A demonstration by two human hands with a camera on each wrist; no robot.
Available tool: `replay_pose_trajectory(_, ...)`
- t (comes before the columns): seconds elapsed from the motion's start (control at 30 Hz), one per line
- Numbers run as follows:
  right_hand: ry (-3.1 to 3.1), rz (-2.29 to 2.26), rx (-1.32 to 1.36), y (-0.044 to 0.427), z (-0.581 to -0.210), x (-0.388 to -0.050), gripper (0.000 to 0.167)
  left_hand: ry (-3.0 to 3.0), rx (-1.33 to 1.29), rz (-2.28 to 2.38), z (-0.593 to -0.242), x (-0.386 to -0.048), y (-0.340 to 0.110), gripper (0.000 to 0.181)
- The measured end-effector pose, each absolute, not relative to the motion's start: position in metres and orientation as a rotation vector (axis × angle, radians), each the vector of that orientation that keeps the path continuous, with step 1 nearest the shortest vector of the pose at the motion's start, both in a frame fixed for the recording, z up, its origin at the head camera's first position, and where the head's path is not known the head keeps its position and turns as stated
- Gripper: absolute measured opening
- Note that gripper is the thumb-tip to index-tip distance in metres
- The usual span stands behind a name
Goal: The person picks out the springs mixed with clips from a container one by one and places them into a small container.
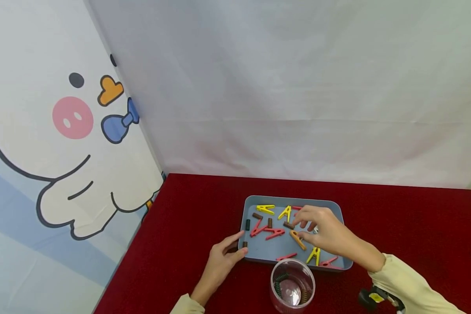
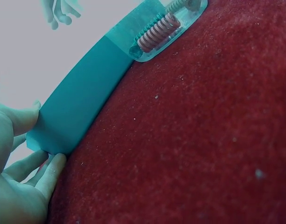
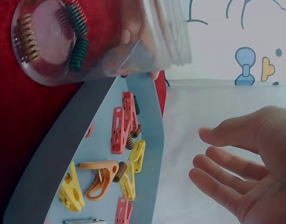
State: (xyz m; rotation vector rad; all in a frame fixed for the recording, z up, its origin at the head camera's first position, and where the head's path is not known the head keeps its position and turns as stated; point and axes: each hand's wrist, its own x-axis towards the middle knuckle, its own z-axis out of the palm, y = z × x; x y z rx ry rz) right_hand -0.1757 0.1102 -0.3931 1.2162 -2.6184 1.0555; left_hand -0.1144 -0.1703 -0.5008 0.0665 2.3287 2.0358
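Right grip (image 1: 322, 229): in the head view, poised over the tray (image 1: 267, 250); thumb and fingers well parted, nothing seen held; fingertips beside a brown spring (image 1: 288, 225), thumb by an orange clip (image 1: 297, 240)
Left grip (image 1: 223, 257): thumb and fingers about the tray's near left corner; a steady hold here should stop any sliding
Springs (image 1: 270, 223): probably what the step is about; some lie in the tray among the clips (image 1: 274, 234), others in the jar (image 1: 289, 291)
Jar: on the red worktop (image 1: 204, 209), near side of the tray; a spring would best be let go low over its mouth
Tray corner, left wrist view: thumb up at the rim, fingers lower at the end; light pressure should do, lest it tip
Finger gap, right wrist view: wide, nothing between; better narrowed before dipping among the clips
Orange clip, same view: close against a brown spring; pinch across the coils, lift straight, avoid snagging
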Motion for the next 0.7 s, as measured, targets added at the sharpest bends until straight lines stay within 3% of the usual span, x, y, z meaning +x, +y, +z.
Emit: replay_pose_trajectory(0.7, -2.695, 1.086, 1.190, 0.111, -0.419, -0.210, 0.022, 2.333, 0.086, 2.030, -0.499, -0.115, -0.170, 0.050)
